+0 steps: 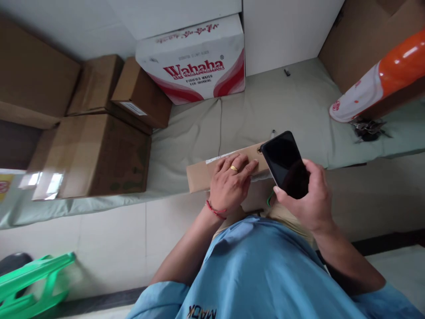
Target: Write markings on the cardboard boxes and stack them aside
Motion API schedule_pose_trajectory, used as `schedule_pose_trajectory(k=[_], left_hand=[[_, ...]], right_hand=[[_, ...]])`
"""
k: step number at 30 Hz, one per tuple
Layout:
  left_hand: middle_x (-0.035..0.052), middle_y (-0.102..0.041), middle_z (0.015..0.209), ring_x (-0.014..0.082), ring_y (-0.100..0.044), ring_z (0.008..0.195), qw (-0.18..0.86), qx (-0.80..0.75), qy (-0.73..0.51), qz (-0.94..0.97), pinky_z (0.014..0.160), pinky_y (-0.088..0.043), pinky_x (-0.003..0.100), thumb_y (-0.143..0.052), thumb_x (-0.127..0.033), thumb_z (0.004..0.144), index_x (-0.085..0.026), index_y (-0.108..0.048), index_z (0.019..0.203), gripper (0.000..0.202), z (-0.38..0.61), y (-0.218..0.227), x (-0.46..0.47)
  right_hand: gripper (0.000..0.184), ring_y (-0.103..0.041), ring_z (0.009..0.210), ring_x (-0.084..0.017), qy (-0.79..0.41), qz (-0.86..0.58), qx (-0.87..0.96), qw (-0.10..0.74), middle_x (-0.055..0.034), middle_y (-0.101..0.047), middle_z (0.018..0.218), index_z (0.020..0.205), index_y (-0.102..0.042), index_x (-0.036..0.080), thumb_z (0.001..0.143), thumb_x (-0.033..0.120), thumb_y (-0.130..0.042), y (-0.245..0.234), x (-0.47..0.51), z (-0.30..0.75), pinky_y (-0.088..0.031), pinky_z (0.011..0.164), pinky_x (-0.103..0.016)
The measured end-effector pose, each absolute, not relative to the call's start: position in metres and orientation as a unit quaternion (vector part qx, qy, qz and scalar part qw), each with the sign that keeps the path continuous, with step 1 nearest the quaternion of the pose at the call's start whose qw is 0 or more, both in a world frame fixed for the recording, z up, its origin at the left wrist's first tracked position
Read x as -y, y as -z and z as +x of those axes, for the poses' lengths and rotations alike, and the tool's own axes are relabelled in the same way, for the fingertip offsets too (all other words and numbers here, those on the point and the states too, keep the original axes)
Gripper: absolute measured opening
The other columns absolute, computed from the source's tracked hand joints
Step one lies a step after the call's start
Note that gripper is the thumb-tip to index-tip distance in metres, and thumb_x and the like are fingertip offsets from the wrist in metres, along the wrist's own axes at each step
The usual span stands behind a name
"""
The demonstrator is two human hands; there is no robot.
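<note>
My right hand [310, 199] is closed around a black smartphone [287, 168], thumb on one edge and fingers along the other. The phone's screen is dark and tilts toward me. My left hand [232, 181] lies across a long, narrow cardboard box [199, 175] at the edge of the covered table. Its fingers are bent over the box's top and the tips are partly hidden. A ring and a red cord bracelet are on this hand and wrist. The phone hides the box's right end. Beside it, a dark hole shows in the cardboard.
Cardboard boxes [126, 155] are stacked on the left. A white and red Wahaha water carton [199, 66] stands at the back. To the right are an orange and white roll [381, 84] and a bunch of keys [368, 129]. A green plastic stool [49, 283] is on the floor.
</note>
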State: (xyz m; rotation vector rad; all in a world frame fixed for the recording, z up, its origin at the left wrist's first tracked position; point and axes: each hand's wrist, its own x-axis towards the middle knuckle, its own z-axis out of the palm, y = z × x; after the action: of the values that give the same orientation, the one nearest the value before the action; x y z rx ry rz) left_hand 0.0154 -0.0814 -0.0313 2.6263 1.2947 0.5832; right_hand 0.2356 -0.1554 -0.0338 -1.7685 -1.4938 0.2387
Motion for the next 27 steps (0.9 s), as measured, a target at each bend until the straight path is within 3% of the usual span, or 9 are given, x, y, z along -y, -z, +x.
schedule_pose_trajectory(k=[10, 18, 27], left_hand=[[0.0102, -0.069, 0.147, 0.0289, -0.059, 0.141, 0.065, -0.424, -0.207, 0.879, 0.119, -0.043, 0.047, -0.057, -0.022, 0.107, -0.027, -0.074, 0.134, 0.033, 0.014, 0.035, 0.082], [0.0097, -0.069, 0.148, 0.0280, -0.059, 0.143, 0.066, -0.422, -0.202, 0.881, 0.121, -0.043, 0.047, -0.057, -0.022, 0.107, -0.027, -0.075, 0.130, 0.030, 0.013, 0.036, 0.081], [0.0101, -0.070, 0.146, 0.0288, -0.059, 0.143, 0.069, -0.415, -0.215, 0.882, 0.120, -0.044, 0.049, -0.056, -0.021, 0.106, -0.027, -0.079, 0.124, 0.030, 0.012, 0.038, 0.081]], right_hand=[[0.075, -0.068, 0.104, -0.035, 0.013, -0.683, 0.622, 0.383, -0.0137, -0.065, 0.117, 0.142, -0.049, 0.023, 0.079, 0.047, -0.081, 0.021, 0.146, 0.197, -0.060, 0.094, -0.057], [0.076, -0.068, 0.114, -0.036, -0.023, -0.681, 0.610, 0.405, -0.0150, -0.063, 0.125, 0.145, -0.047, 0.023, 0.082, 0.049, -0.080, 0.032, 0.145, 0.187, -0.060, 0.099, -0.059], [0.080, -0.067, 0.110, -0.037, -0.028, -0.699, 0.598, 0.391, -0.0162, -0.064, 0.124, 0.145, -0.048, 0.021, 0.079, 0.052, -0.082, 0.035, 0.146, 0.184, -0.062, 0.090, -0.056]])
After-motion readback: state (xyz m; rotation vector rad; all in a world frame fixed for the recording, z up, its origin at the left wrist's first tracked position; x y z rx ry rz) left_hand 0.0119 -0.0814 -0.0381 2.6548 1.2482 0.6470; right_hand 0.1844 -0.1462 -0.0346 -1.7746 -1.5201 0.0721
